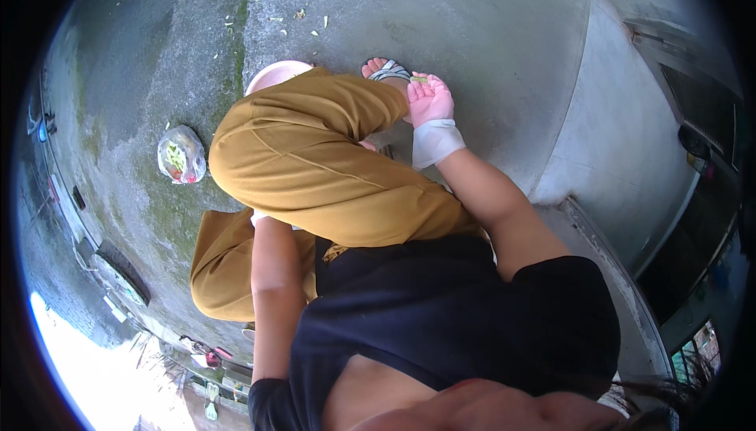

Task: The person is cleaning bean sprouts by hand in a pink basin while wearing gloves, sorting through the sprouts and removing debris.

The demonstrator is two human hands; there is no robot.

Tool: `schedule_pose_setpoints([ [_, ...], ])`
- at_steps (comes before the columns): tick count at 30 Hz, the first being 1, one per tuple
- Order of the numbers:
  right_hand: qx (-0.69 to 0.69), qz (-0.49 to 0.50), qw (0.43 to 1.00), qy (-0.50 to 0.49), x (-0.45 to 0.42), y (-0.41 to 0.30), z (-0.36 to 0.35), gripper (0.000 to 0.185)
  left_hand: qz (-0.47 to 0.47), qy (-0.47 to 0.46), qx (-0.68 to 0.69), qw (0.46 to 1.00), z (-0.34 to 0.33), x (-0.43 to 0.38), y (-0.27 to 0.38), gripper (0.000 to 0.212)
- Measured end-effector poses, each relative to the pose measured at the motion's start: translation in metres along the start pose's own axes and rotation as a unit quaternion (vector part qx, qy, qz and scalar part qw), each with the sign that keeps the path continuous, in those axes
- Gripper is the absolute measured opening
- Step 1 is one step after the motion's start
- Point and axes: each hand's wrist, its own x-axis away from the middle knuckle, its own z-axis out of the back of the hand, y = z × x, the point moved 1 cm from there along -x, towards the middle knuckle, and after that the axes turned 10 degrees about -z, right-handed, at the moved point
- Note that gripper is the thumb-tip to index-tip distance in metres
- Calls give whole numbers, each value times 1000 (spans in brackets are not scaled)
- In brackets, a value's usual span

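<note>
My right hand [430, 100], in a thin translucent glove with a loose white cuff, is held beside my raised leg near the sandal [388, 69]. A small green vegetable piece [419, 79] is held at its fingers. My left forearm reaches down behind the bent leg in mustard trousers [319, 153]; only a bit of white glove cuff [257, 217] shows, and the left hand itself is hidden. Past the knee, part of a pink plastic basket [277, 74] shows. On the ground to the left sits a clear plastic bag [188, 138] containing pale green cut pieces [175, 157] and something red.
Pale vegetable scraps [315, 32] lie scattered on the concrete ground [472, 23]. A mossy seam [241, 35] crosses it. To the right stands a light wall [614, 129] with a raised ledge [614, 265]. Assorted objects, one red [212, 360], lie at the far left.
</note>
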Motion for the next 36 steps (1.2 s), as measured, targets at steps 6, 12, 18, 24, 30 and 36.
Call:
schedule_pose_setpoints([
  [6,15,48,998,29,-84,-13,-22,11,43,-54,-69,995,-48,-14,-30,48],
  [12,-16,-38,996,-85,-31,4,-29,10,62,-152,-241,957,-90,-42,-77,46],
  [18,118,155,962,189,-76,-30,40,11,-18,-355,-622,698,-168,-94,-175,45],
  [24,9,157,976,150,-70,-72,69,11,1,-376,-694,614,-161,-103,-201,43],
  [30,25,141,988,59,-55,-83,25,8,1,-372,-660,653,-158,-102,-198,41],
  [36,104,93,990,-2,-32,-18,-24,9,69,-274,-331,900,-118,-78,-110,40],
])
